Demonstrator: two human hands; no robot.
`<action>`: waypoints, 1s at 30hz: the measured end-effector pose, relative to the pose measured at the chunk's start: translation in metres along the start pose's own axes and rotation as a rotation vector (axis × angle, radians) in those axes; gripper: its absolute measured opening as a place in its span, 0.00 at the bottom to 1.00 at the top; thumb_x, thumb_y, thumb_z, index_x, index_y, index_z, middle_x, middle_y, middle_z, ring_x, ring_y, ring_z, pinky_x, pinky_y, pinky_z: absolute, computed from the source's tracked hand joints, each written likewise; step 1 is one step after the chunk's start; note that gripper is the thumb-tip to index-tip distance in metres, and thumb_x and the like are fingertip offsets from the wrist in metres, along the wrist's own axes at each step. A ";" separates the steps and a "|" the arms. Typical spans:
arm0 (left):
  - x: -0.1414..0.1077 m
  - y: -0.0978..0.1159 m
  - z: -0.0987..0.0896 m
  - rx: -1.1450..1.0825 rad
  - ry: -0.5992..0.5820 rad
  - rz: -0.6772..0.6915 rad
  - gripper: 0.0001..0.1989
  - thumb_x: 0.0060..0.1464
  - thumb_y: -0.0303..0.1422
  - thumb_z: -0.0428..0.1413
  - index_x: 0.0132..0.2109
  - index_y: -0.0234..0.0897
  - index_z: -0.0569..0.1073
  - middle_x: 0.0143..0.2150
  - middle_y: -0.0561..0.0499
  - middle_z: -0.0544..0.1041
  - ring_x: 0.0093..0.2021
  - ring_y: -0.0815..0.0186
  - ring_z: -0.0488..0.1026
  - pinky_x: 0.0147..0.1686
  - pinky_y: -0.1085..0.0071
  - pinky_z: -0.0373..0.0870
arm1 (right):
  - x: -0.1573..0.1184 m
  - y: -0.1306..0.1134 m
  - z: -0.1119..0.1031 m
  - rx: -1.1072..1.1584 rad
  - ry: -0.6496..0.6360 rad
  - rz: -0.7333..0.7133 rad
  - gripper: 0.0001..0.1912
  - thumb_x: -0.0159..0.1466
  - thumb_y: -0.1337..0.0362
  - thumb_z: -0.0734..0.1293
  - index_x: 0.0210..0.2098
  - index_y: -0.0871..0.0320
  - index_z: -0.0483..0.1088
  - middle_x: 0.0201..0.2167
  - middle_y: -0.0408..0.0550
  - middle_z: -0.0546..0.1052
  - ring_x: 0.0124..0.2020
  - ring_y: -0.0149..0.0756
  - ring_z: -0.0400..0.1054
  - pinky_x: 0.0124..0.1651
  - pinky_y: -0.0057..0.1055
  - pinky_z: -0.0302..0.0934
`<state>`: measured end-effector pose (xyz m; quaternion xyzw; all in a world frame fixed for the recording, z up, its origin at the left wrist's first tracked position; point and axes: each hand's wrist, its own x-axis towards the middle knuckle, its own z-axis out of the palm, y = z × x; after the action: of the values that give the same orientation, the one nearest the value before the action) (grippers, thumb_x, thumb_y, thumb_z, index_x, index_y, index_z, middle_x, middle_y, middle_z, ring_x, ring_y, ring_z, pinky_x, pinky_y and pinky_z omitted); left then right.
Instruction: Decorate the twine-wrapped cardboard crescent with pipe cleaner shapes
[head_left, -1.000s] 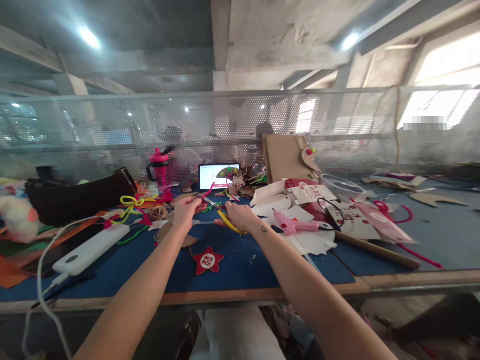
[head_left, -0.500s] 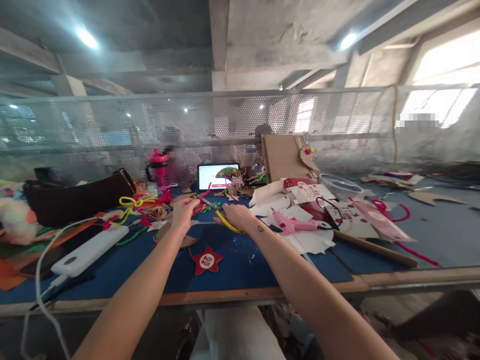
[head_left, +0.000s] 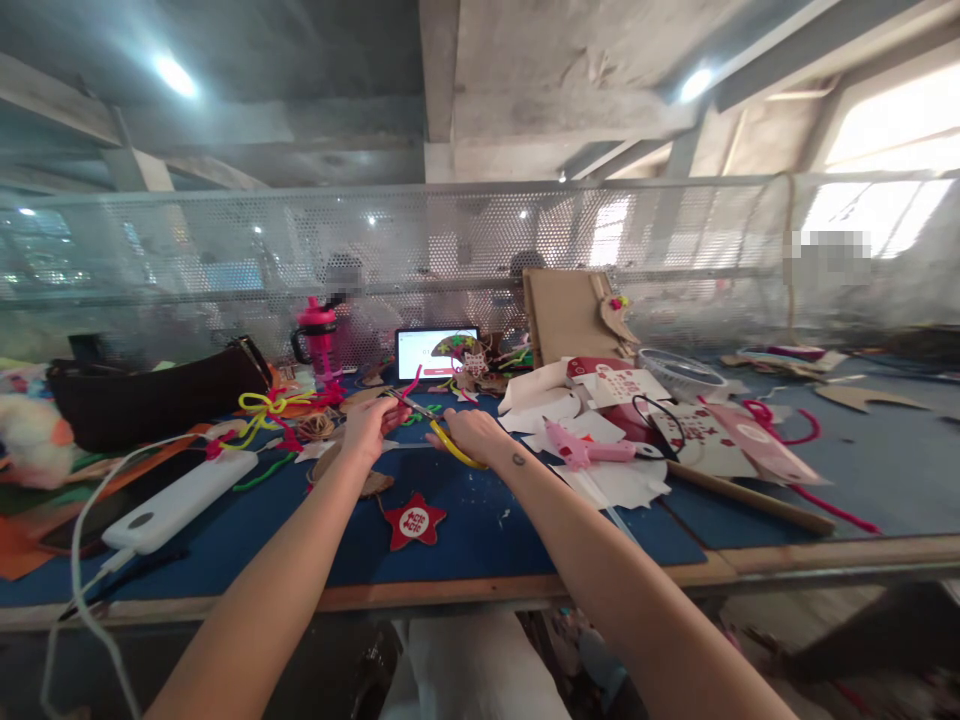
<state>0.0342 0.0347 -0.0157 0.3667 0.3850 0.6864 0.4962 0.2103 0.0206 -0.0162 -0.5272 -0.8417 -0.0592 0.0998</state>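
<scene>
My right hand (head_left: 469, 435) is shut around the yellow loop handles of a pair of scissors (head_left: 447, 443). The metal blades (head_left: 411, 405) point up and left, reaching my left hand (head_left: 367, 425). Those fingers pinch a thin pink pipe cleaner (head_left: 411, 386), close to the blades. A red felt star ornament (head_left: 414, 520) lies on the blue table mat (head_left: 480, 540) below both hands. A pink hot glue gun (head_left: 581, 445) rests to the right of my right hand, on white paper scraps.
A white power bank (head_left: 176, 500) with a cable and a black bag (head_left: 154, 400) lie at left. A pink bottle (head_left: 316, 340), a tablet (head_left: 436, 352) and a cardboard sheet (head_left: 570, 315) stand behind. Two people sit beyond a perforated metal screen (head_left: 465, 235).
My right hand and the scissors have shifted slightly left, towards my left hand. The left hand has barely moved.
</scene>
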 end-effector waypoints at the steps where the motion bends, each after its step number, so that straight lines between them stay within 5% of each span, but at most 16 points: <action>1: 0.000 0.001 0.000 0.000 0.008 -0.017 0.01 0.40 0.22 0.56 0.24 0.28 0.73 0.20 0.47 0.76 0.22 0.66 0.75 0.25 0.75 0.73 | 0.000 0.000 0.000 0.000 0.002 -0.001 0.28 0.62 0.43 0.54 0.44 0.62 0.65 0.34 0.58 0.77 0.37 0.48 0.73 0.35 0.33 0.61; 10: 0.007 -0.001 -0.005 -0.055 0.075 -0.061 0.03 0.42 0.22 0.54 0.25 0.29 0.72 0.19 0.49 0.76 0.21 0.68 0.75 0.26 0.75 0.73 | 0.001 -0.007 0.001 0.029 0.054 -0.021 0.28 0.59 0.43 0.58 0.42 0.62 0.65 0.33 0.57 0.77 0.35 0.49 0.73 0.32 0.33 0.60; 14: 0.009 -0.001 -0.009 -0.062 0.077 -0.040 0.02 0.42 0.23 0.55 0.26 0.29 0.73 0.21 0.48 0.76 0.24 0.67 0.75 0.28 0.74 0.74 | 0.002 0.003 0.000 0.142 0.112 0.116 0.25 0.62 0.44 0.56 0.43 0.60 0.65 0.35 0.55 0.77 0.36 0.45 0.73 0.33 0.30 0.58; 18: 0.004 -0.001 -0.008 0.000 -0.096 0.017 0.07 0.40 0.25 0.59 0.32 0.28 0.75 0.24 0.47 0.78 0.25 0.67 0.76 0.29 0.74 0.73 | 0.002 0.025 -0.001 0.137 0.138 0.288 0.25 0.61 0.45 0.56 0.42 0.60 0.68 0.37 0.58 0.77 0.38 0.46 0.72 0.34 0.32 0.59; 22: -0.003 -0.002 -0.003 0.099 -0.294 0.018 0.12 0.40 0.30 0.62 0.35 0.30 0.77 0.28 0.46 0.79 0.28 0.66 0.76 0.31 0.72 0.74 | 0.000 0.040 0.000 0.030 0.020 0.330 0.19 0.58 0.51 0.62 0.38 0.60 0.72 0.38 0.58 0.77 0.40 0.48 0.72 0.35 0.33 0.62; 26: -0.009 -0.001 0.000 0.153 -0.343 0.002 0.14 0.39 0.32 0.64 0.36 0.31 0.78 0.30 0.46 0.79 0.29 0.66 0.76 0.32 0.72 0.73 | -0.002 0.041 -0.002 -0.046 -0.089 0.255 0.20 0.53 0.53 0.68 0.38 0.62 0.75 0.36 0.60 0.77 0.40 0.48 0.72 0.37 0.33 0.64; 30: -0.013 -0.001 0.003 0.203 -0.372 -0.006 0.15 0.38 0.33 0.64 0.37 0.32 0.78 0.30 0.47 0.79 0.27 0.67 0.75 0.31 0.72 0.72 | -0.004 0.036 -0.009 -0.066 -0.053 0.254 0.20 0.57 0.52 0.65 0.37 0.63 0.75 0.38 0.62 0.77 0.41 0.49 0.71 0.38 0.35 0.63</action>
<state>0.0402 0.0228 -0.0174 0.5338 0.3550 0.5632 0.5214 0.2454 0.0313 -0.0089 -0.6339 -0.7682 -0.0598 0.0667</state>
